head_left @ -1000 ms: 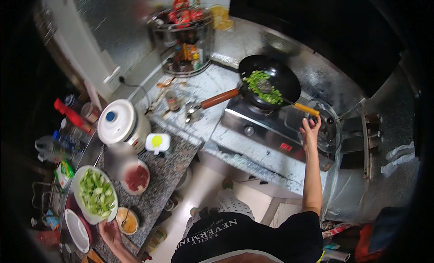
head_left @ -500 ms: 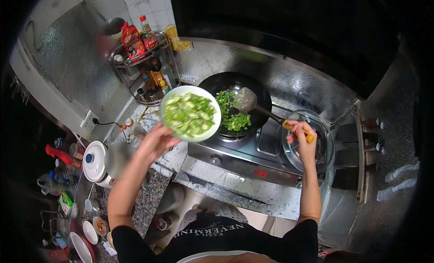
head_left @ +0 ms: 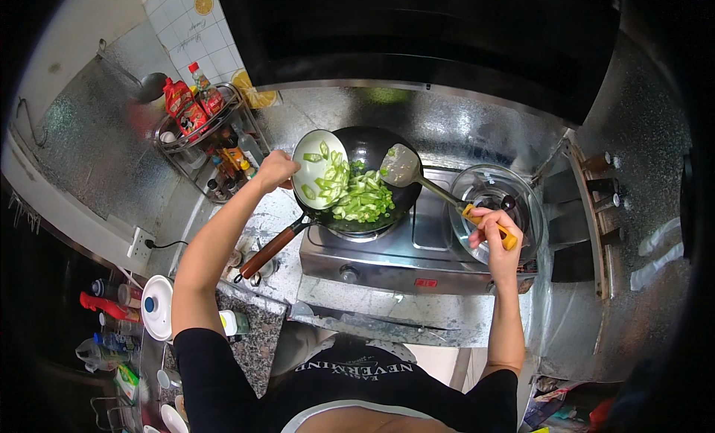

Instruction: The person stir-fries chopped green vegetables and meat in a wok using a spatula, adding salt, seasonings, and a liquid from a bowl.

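- Bowl has tipped over the wok at nine o'clock, spilling green slices in.
- Likely light, stiff but slippery; best held by its rim.
- Left hand grips its nine o'clock edge.
- Right hand, four o'clock, grips the spatula.

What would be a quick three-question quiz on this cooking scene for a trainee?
1. True or false: the right hand holds the yellow-handled spatula.
2. What is the left hand holding tilted over the wok?
3. Where is the glass lid? A) Left of the wok. B) Right of the wok. C) Inside the wok.

Key: 1. True. 2. A white bowl with sliced green vegetables. 3. B.
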`<state>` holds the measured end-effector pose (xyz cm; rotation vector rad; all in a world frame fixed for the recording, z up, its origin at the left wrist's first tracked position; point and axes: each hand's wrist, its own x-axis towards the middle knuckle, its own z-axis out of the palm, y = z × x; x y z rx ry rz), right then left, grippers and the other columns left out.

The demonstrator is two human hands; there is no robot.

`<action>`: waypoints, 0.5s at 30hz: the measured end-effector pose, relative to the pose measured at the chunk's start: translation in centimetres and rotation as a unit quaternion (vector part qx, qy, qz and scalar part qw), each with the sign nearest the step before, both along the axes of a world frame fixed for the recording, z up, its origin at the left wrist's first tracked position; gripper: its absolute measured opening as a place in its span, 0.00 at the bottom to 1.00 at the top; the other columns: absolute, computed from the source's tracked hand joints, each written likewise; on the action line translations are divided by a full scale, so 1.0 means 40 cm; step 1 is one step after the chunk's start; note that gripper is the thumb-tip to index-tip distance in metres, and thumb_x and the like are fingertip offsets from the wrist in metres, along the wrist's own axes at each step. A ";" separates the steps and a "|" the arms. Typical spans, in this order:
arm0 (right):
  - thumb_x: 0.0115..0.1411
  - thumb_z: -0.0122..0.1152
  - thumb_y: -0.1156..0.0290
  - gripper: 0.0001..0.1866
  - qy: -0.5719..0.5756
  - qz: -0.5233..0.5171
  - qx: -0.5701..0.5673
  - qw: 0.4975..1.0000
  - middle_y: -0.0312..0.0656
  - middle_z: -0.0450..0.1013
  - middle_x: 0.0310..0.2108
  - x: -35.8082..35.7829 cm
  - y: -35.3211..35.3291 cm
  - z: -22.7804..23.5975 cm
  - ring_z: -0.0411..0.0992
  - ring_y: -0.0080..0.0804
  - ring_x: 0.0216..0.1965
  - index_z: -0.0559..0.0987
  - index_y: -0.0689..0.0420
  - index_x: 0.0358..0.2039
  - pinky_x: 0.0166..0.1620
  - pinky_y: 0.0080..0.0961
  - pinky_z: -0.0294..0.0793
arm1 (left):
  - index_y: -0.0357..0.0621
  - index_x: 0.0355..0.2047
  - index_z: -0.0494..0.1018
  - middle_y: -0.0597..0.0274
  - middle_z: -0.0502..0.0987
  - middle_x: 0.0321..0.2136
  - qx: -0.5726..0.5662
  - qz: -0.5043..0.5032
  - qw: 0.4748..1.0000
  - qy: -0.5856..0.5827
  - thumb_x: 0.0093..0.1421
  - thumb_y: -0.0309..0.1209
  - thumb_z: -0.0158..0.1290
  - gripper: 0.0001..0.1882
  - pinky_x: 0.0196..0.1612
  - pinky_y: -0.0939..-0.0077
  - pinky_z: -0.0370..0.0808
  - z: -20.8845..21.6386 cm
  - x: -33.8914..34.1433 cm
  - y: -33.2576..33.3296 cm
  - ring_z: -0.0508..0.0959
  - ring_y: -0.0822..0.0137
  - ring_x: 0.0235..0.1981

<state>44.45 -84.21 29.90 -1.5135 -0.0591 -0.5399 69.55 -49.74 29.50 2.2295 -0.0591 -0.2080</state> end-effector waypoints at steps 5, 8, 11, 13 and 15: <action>0.59 0.43 0.73 0.10 0.043 0.002 0.016 0.999 0.46 0.70 0.35 0.066 0.027 -0.036 0.67 0.20 0.20 0.68 0.64 0.23 0.23 0.14 0.69 | 0.33 0.21 0.68 0.57 0.70 0.19 -0.102 0.024 0.992 0.064 0.45 0.26 0.49 0.07 0.18 0.74 0.75 0.019 -0.015 0.015 0.74 0.64 0.17; 0.59 0.44 0.70 0.11 0.055 0.005 0.064 0.996 0.46 0.70 0.36 0.146 0.018 -0.100 0.69 0.21 0.20 0.68 0.64 0.24 0.23 0.14 0.70 | 0.33 0.26 0.66 0.56 0.69 0.24 -0.173 0.031 0.980 0.095 0.45 0.25 0.48 0.08 0.19 0.73 0.76 0.015 -0.013 0.039 0.74 0.63 0.20; 0.59 0.45 0.68 0.10 0.052 0.007 0.157 0.986 0.45 0.70 0.36 0.208 0.011 -0.187 0.70 0.24 0.22 0.68 0.63 0.29 0.26 0.15 0.72 | 0.35 0.28 0.64 0.57 0.68 0.27 -0.228 0.032 0.965 0.126 0.46 0.24 0.47 0.08 0.25 0.71 0.78 0.016 -0.019 0.047 0.73 0.64 0.24; 0.58 0.46 0.69 0.08 0.058 -0.009 0.231 0.971 0.43 0.70 0.35 0.221 0.027 -0.207 0.71 0.24 0.25 0.68 0.62 0.32 0.29 0.16 0.73 | 0.37 0.30 0.63 0.58 0.68 0.30 -0.272 0.031 0.951 0.144 0.46 0.24 0.46 0.09 0.31 0.68 0.78 0.019 -0.031 0.064 0.73 0.63 0.29; 0.58 0.47 0.70 0.08 0.077 -0.044 0.311 0.946 0.42 0.69 0.34 0.208 0.047 -0.223 0.71 0.25 0.28 0.68 0.61 0.34 0.31 0.18 0.74 | 0.38 0.32 0.63 0.59 0.68 0.32 -0.300 0.030 0.940 0.160 0.45 0.23 0.46 0.11 0.33 0.67 0.77 0.019 -0.047 0.075 0.73 0.62 0.30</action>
